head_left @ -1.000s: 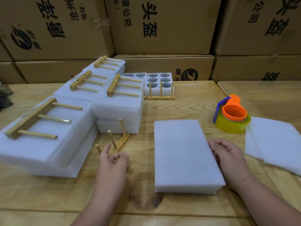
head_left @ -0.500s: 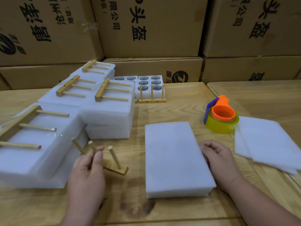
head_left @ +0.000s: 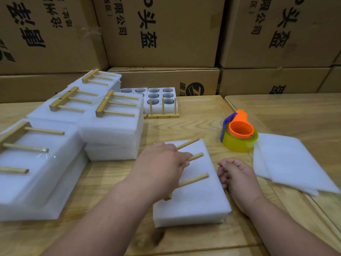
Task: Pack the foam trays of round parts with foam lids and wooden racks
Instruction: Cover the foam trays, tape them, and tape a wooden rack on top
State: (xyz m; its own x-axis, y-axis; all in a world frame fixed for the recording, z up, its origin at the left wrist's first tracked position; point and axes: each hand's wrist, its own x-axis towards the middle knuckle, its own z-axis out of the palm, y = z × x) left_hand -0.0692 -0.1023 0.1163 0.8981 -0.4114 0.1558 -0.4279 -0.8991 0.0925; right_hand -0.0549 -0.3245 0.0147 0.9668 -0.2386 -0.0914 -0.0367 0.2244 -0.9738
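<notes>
The left hand (head_left: 162,163) grips a wooden rack (head_left: 191,157), fingers curled round its middle peg, and holds it over the foam block (head_left: 193,206) on the table (head_left: 199,124). The rack's three pegs stick out past the fingers to the right and away; its base bar is mostly hidden under the hand. Whether the rack touches the foam cannot be told. Just right of those fingers the right hand (head_left: 238,176) rests at the block's right edge, fingers loosely curled and holding nothing.

Right of the right hand lies a pile of thin foam sheets (head_left: 295,163). Beyond its fingertips stands a yellow tape roll (head_left: 239,143) in an orange and blue dispenser. Left of the left hand sit finished foam packs (head_left: 110,130), each with a rack lying on top. Farther off, past both hands, an open foam tray (head_left: 160,97) shows its round parts, with another rack (head_left: 163,112) standing upright just in front. Cardboard boxes (head_left: 166,34) are stacked behind.
</notes>
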